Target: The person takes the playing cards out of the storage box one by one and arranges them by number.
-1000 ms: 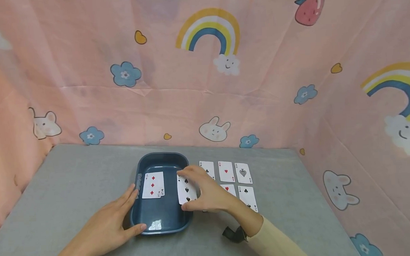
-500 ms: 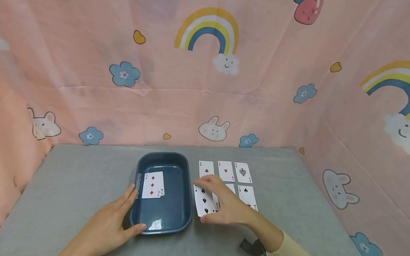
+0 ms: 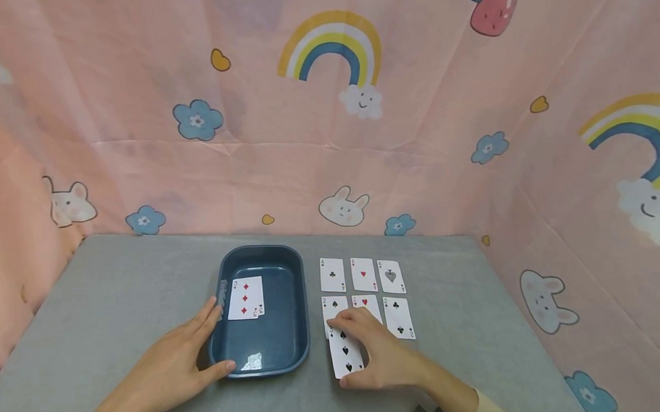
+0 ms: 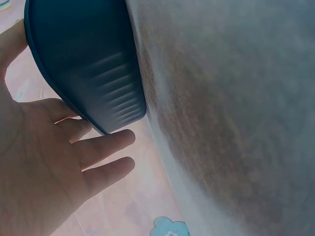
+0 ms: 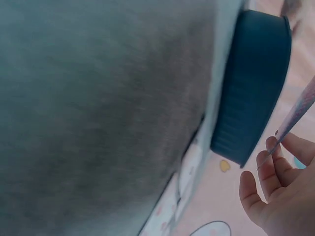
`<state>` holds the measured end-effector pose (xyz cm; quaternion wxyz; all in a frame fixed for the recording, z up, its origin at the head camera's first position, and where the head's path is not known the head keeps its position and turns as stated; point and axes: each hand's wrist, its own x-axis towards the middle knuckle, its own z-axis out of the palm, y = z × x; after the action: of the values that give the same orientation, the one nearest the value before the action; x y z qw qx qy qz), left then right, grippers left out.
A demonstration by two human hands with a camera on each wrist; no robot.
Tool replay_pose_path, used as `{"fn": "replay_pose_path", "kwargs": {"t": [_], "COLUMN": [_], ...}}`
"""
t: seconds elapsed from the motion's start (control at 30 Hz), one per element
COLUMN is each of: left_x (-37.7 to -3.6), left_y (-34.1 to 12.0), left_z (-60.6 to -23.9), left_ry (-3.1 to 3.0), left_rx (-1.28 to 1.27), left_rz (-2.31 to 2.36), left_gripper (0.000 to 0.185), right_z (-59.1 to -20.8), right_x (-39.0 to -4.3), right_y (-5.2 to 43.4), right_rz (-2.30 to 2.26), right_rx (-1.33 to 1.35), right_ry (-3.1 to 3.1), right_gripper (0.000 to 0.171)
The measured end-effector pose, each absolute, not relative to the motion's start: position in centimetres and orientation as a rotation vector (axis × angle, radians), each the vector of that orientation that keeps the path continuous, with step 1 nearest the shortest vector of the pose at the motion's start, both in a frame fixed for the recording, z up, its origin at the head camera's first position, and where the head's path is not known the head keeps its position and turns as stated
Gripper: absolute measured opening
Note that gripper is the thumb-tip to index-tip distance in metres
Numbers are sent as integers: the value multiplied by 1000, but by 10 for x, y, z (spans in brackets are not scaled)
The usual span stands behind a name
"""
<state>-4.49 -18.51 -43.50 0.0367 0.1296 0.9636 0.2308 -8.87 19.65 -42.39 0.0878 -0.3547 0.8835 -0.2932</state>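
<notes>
Lower centre of the head view, I see the right hand pinching the three of spades between thumb and fingers; a second ago that card was over the tray's right edge, and it now sits low on the grey table, just below the two of spades. Lower left, my left hand has not shifted: fingers straight, thumb and fingertips against the blue tray. Farther up, the three of diamonds lies in the tray as before. To the right, two rows of cards show fully.
</notes>
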Motion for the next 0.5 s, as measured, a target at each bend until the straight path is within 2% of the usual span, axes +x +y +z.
{"fn": "replay_pose_path", "kwargs": {"t": [0.5], "left_x": [-45], "left_y": [-185], "left_z": [-435], "left_ry": [2961], "left_rx": [393], "left_rz": [709], "left_gripper": [108], "right_z": [-446], "right_x": [-79], "right_y": [201], "right_rz": [-584], "right_rx": [-1202], "right_ry": [2678], "right_gripper": [84]}}
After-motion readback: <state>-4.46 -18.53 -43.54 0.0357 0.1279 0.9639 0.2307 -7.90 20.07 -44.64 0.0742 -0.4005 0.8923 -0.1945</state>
